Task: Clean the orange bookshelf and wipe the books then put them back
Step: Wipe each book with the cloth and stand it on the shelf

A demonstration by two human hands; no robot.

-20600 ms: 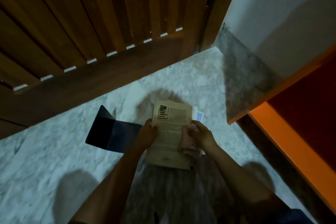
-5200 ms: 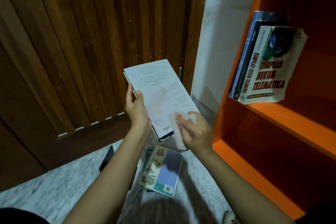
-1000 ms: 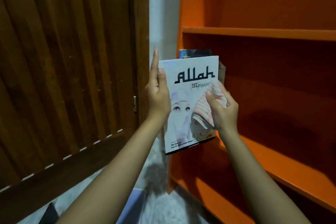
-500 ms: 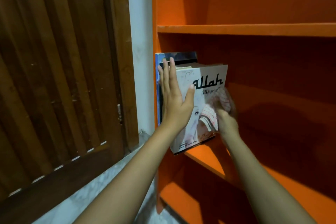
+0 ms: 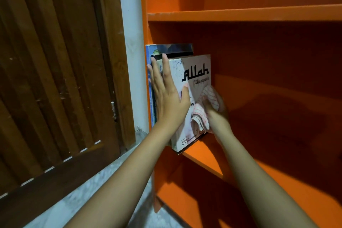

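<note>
The orange bookshelf (image 5: 259, 14) fills the right of the head view. On its middle board, against the left wall, stand several books (image 5: 153, 61). The outermost is a white book (image 5: 196, 72) with black lettering on its cover, slightly tilted. My left hand (image 5: 166, 96) lies flat, fingers spread, against the spines and front edges of these books. My right hand (image 5: 216, 111) is shut on a red-checked white cloth (image 5: 201, 111) and presses against the white book's cover.
A dark wooden slatted door (image 5: 55, 79) fills the left. A white wall strip (image 5: 129, 52) separates it from the shelf. Pale marble floor (image 5: 92, 190) shows below. The shelf boards to the right of the books are bare.
The white book has gone from held in front of the shelf to standing among the other books. My left hand let go of its edge and now lies flat on the spines.
</note>
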